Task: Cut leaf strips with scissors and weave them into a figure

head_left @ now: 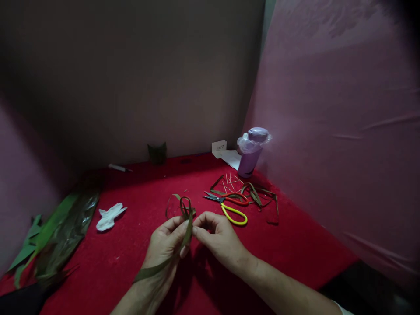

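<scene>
My left hand and my right hand meet above the red table, both pinching a long green leaf strip. The strip forms loops just above my fingertips, and its tail runs down across my left palm toward the wrist. Fingers of both hands are closed on the strip.
Scissors with a red and a yellow handle lie just beyond my right hand, beside leaf scraps and thin sticks. A purple bottle stands at the back right. White tissue and a pile of green leaves lie on the left.
</scene>
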`<state>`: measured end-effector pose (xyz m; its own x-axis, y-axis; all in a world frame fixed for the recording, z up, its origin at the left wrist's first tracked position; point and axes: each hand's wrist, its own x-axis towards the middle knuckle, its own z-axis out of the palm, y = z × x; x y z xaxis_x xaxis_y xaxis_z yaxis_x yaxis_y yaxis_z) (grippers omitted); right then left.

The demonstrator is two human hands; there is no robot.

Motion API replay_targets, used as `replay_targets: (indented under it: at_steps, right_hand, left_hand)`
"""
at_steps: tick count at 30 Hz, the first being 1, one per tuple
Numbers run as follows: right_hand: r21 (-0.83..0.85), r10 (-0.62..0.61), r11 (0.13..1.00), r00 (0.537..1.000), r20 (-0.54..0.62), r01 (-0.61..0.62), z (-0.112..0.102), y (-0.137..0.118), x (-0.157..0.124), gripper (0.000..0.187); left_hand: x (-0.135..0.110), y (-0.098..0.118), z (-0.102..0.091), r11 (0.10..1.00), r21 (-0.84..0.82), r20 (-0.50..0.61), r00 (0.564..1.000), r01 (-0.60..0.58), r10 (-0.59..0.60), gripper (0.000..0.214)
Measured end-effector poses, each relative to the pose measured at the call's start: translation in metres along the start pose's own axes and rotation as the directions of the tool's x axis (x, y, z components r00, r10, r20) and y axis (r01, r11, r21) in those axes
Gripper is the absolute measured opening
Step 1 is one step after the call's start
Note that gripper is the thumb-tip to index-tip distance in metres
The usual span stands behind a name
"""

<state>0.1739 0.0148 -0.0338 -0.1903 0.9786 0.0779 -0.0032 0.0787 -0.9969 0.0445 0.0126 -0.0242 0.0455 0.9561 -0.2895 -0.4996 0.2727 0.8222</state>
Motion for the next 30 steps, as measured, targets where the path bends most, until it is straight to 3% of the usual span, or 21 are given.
replay_targets:
  at_steps: [5,13,20,23,30]
  right_hand:
    - [0.040,-0.017,0.999,1.000,0.011,0.017,-0.001,-0.003,0.000,0.019]
    - [-0.258,-0.136,0.959,0.988,-0.071,0.114,0.000,-0.011,-0.008,0.018]
    - [-0.356,-0.117,0.930,0.991,-0.061,0.088,-0.002,-0.006,-0.005,0.021]
    - [-0.401,-0.176,0.907,0.981,-0.083,0.128,-0.007,-0.014,-0.003,0.023]
    - [-0.237,-0.076,0.970,0.996,-0.051,0.062,-0.009,-0.027,-0.001,0.013]
  left_hand:
    - [0.003,-0.003,-0.002,0.999,0.038,0.049,0.998,-0.033,0.031,0.026]
    - [-0.004,-0.003,0.001,0.992,0.102,0.049,0.996,-0.080,0.075,0.023]
    - [-0.001,-0.005,-0.001,0.985,0.141,0.027,0.995,-0.100,0.098,0.025]
    - [-0.002,-0.004,-0.002,0.979,0.177,0.018,0.995,-0.101,0.099,0.028]
    - [-0.005,-0.006,0.002,0.964,0.256,0.037,0.997,-0.076,0.069,0.030]
